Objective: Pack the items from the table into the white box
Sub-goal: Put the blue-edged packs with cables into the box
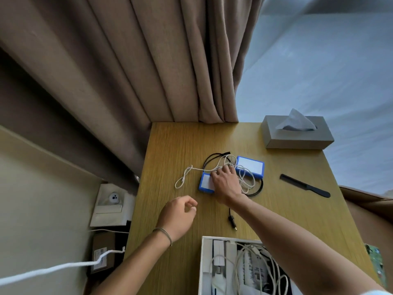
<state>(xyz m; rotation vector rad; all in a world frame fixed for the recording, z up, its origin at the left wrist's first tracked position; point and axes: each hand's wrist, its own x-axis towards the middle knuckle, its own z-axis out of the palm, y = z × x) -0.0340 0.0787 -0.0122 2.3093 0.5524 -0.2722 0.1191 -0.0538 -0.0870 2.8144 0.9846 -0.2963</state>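
— Where are my hands?
— My right hand lies on the smaller blue-edged card and tangled white cable mid-tabletop, fingers curled into the cable. My left hand hovers nearby, loosely curled, holding nothing.
— The white box?
— At the near edge, cables already inside. A larger blue card, black cable and comb lie outside it.

White box cropped by the bottom edge; smaller blue case half under right hand.
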